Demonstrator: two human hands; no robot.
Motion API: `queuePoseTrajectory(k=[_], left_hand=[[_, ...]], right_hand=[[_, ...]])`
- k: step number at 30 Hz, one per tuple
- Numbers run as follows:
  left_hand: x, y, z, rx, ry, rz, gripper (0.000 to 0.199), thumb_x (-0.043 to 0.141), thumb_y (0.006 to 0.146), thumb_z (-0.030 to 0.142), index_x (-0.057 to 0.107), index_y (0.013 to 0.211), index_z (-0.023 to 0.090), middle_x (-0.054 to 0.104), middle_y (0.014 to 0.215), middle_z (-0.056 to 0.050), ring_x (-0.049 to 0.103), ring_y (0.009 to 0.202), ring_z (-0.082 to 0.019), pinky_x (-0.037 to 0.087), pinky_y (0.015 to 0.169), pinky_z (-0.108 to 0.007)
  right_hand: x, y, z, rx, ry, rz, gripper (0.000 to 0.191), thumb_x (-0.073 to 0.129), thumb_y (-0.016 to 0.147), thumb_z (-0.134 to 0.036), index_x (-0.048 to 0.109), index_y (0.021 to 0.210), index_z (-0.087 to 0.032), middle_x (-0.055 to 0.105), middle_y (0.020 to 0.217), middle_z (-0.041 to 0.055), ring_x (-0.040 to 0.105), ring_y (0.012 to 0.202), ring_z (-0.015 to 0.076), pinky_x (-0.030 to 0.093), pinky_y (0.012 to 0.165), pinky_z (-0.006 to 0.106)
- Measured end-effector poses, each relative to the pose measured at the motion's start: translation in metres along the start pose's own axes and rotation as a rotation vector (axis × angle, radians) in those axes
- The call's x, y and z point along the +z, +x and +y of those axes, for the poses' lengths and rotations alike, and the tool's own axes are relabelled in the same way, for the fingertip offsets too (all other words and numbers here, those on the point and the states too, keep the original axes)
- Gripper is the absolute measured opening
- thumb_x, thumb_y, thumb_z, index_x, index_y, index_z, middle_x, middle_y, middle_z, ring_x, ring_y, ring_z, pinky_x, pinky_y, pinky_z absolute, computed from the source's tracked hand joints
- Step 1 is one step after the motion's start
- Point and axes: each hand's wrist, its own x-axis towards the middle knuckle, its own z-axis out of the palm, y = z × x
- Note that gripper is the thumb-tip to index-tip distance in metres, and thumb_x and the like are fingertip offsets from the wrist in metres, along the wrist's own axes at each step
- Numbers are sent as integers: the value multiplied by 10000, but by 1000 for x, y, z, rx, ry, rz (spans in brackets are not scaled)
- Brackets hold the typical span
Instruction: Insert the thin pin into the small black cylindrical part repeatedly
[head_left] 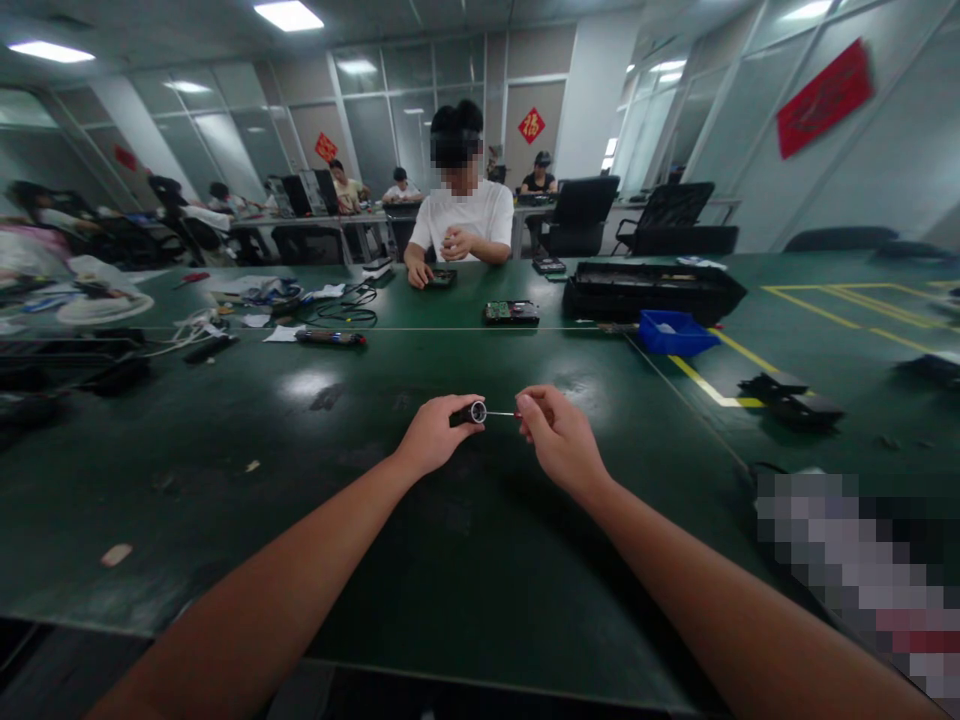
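My left hand (433, 432) is closed around a short black cylinder (466, 413) with a silver-rimmed open end, like a small flashlight body. That end faces toward me and to the right. In my right hand (559, 430) the fingers pinch a thin screwdriver (501, 413); a bit of red shows at the fingertips and most of its handle is hidden. The metal shaft points left and its tip reaches the cylinder's rim; whether it touches cannot be made out. Both hands are just above the green table (450, 560).
Across the table a person (469, 225) in a white shirt handles a circuit-board device (442, 278). Nearer lie a hard drive (511, 312), a black casing (652, 290) and a blue bin (675, 332). To the left are a pen-like tool (330, 338) and cables (352, 305).
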Motion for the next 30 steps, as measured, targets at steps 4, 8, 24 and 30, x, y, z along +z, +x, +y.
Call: queuePoseTrajectory(k=[4,8,24,30], left_hand=[[-1,-1,4,7,11,-18,404,738,834,265,672,1233,251,711,1153,-46,635,1080,-239,460,982,-402],[0,-1,3,-13,10,-14,415,740,833,275,668,1242,258,707,1166,-52,634,1088,-245,457,997,-412],[-1,0,6,-22,15,34,409,746,827,256,676,1230,245,704,1203,-55,636,1104,-243,438,1026,-418],[-8,1,14,68,99,36,382,713,867,299,656,1244,292,679,1269,-30,588,1201,-245,284,1140,-510]], right_hand=[[0,1,3,28,-12,30,332,439,980,-505,625,998,-230,652,717,11,612,615,177,450,590,314],[1,2,3,24,29,55,262,539,935,-452,587,1065,-230,666,777,17,614,638,183,458,600,320],[7,7,9,95,342,106,311,602,890,-483,641,944,-179,695,847,65,667,769,191,540,774,367],[9,17,25,268,682,120,293,566,895,-498,611,868,-209,635,760,49,640,701,191,590,772,407]])
